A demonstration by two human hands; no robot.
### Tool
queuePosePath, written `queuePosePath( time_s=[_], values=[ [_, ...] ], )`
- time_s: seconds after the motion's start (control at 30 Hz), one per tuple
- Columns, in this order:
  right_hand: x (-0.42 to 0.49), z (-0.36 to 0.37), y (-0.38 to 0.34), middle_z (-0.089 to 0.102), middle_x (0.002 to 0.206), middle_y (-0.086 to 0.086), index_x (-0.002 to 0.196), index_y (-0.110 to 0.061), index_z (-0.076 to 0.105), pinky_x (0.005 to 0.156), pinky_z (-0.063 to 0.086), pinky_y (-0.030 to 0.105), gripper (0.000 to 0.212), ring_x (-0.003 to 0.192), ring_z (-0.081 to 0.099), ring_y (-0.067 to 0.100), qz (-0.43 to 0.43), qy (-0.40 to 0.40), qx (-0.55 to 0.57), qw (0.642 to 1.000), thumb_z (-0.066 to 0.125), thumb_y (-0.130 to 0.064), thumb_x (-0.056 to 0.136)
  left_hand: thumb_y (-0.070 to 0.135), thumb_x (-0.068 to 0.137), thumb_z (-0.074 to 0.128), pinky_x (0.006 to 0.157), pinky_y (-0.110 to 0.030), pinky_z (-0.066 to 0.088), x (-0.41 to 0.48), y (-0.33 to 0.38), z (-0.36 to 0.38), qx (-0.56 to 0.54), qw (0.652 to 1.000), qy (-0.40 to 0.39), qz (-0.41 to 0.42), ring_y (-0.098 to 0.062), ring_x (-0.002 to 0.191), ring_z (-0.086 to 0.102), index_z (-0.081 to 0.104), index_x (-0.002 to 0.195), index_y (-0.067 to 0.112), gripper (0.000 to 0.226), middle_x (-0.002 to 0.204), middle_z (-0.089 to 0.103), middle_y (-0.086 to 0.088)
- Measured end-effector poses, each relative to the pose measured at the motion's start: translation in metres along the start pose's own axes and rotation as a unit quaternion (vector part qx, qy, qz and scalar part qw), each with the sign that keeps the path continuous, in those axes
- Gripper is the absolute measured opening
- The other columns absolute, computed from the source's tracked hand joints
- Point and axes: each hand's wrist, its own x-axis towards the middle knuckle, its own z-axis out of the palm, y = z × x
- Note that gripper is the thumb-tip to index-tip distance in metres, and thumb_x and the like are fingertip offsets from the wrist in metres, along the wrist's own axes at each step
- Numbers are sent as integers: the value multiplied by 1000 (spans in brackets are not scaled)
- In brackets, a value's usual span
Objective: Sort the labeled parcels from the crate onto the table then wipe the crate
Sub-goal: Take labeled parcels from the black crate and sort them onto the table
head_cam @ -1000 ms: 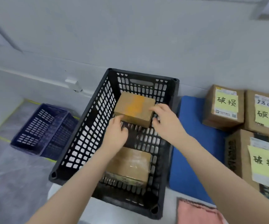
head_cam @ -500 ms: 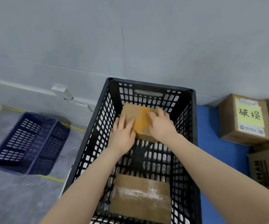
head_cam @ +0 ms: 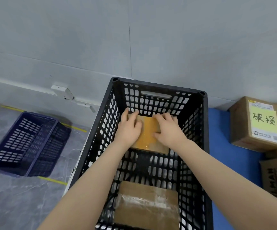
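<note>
Two bare hands reach deep into the black perforated plastic crate (head_cam: 204, 130). The left hand (head_cam: 129, 130) and right hand (head_cam: 168, 131) lie palm-down on the brown cardboard parcel with an orange tape band (head_cam: 148, 136), which sits at the crate's far end, mid-frame. Fingers stretch to its far edge, probably to lift it with both hands; whether they hook that edge and truly grasp it, I cannot tell. The crate walls stand close on either side, so straight up looks the free way out. A second brown cardboard parcel under clear tape (head_cam: 147, 205) lies at lower centre. At right, the blue table surface (head_cam: 220, 146) shows open room beside the cardboard box with a yellow handwritten label (head_cam: 259, 123).
</note>
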Motion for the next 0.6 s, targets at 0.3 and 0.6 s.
queuePosePath(
  time_s=[0.3,0.6],
  values=[
    [-48,-1,-6,45,118,-4,114,-28,52,86,49,31,30,112,37,17,-73,99,26,992,57,-17,87,33,93,48,99,-29,34,-49,-15,2,-34,986,130,95,-14,122,39,52,101,28,10,122,38,9],
    [-63,8,1,37,137,-1,121,-27,56,99,34,28,29,126,31,25,-18,37,57,997,55,-24,93,23,91,54,102,-24,32,-75,-31,2,-3,994,89,58,-7,128,28,47,127,27,37,143,23,8]
  ],
)
